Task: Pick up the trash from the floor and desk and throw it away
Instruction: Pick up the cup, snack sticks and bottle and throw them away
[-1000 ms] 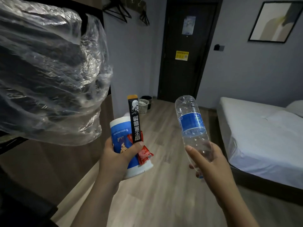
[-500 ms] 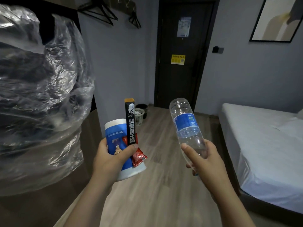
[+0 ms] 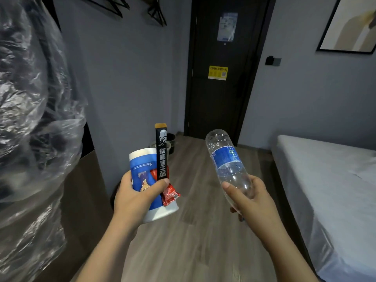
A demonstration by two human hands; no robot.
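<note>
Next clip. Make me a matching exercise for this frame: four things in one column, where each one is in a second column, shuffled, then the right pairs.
Things:
1. cup
2. bottle
3. bin
4. yellow notice

Places:
A. held in the right hand
B. stuck on the door
C. held in the left hand
D. on the floor, near the door

Pairs: 1-C, 2-A, 3-D, 4-B
</note>
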